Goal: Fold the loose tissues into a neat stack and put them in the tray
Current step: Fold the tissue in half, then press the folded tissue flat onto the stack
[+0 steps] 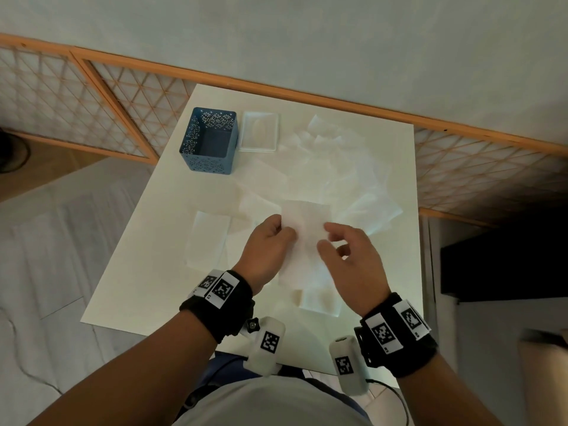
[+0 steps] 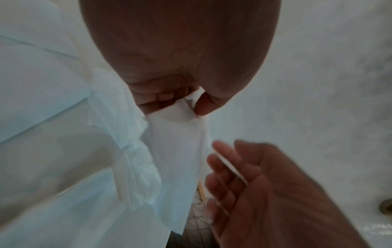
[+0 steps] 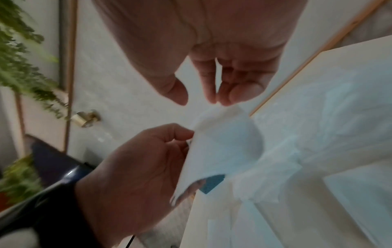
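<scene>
Fingers (image 2: 163,99) of our left hand (image 1: 266,247) are curled and, with the thumb, they pinch one edge of a white tissue (image 1: 302,238), which hangs above the near part of the white table (image 1: 147,241). Our right hand (image 1: 353,259) is just beside the tissue's other edge with its fingers (image 3: 235,90) loosely bent and a small gap between thumb and forefinger; in the right wrist view they seem to be only near the paper, and we cannot tell if they touch it. More loose tissues (image 1: 338,167) are spread over the middle and the far right part of the table, but they are white on white, so their edges and their number are hard to make out. One folded piece (image 1: 209,238) lies near the left edge, another (image 1: 321,299) near the front edge, partly hidden under our hands. At the far left corner stands a blue perforated box (image 1: 209,142), and touching its right side is a shallow clear tray (image 1: 259,132); what is inside the tray is too pale to see.
</scene>
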`<state>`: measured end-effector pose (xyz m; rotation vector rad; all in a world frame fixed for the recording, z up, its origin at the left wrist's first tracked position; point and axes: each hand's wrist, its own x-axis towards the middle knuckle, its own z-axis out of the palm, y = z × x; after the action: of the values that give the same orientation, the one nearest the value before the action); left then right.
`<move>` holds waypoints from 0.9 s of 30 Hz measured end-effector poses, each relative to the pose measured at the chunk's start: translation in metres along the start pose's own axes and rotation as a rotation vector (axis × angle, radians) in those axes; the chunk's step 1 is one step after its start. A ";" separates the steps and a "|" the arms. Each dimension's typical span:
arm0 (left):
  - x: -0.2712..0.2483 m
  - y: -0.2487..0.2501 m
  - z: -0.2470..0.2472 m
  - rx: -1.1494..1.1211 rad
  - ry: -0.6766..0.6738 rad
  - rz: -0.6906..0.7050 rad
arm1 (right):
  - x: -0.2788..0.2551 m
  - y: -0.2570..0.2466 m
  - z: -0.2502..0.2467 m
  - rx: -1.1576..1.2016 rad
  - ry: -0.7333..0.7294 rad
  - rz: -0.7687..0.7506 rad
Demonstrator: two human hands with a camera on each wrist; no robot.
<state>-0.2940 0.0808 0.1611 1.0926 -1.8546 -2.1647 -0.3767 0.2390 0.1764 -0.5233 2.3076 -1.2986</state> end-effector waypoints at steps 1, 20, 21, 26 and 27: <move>0.001 -0.002 -0.001 -0.011 0.007 -0.020 | 0.003 0.005 -0.002 0.010 0.023 0.089; 0.019 -0.052 -0.005 -0.028 0.025 -0.129 | 0.000 0.060 0.013 0.145 -0.142 0.393; 0.021 -0.057 -0.002 -0.015 0.022 -0.141 | -0.001 0.065 0.013 0.103 -0.133 0.398; 0.030 -0.081 0.013 0.017 0.023 -0.222 | -0.009 0.095 0.015 -0.020 -0.156 0.406; 0.031 -0.085 0.016 0.005 0.010 -0.253 | -0.010 0.100 0.015 -0.016 -0.156 0.409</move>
<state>-0.2939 0.1007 0.0715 1.4058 -1.8044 -2.2779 -0.3709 0.2826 0.0851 -0.1367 2.1503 -1.0056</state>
